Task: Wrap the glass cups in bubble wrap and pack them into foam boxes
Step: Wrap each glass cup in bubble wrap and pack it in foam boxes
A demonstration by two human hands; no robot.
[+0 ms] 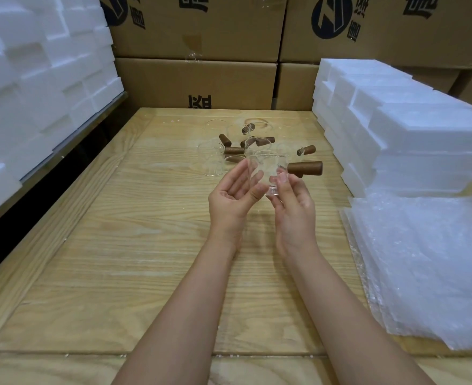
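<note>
While the cup [262, 170] hangs above mid table [145, 245], R hand [293, 207] pinching its base and L hand [229, 198] open, fingers straight vs its side, I'd support w/ 2 hands, mind the handle [305, 168], then lower it onto the wrap [423, 259] at near right.
</note>
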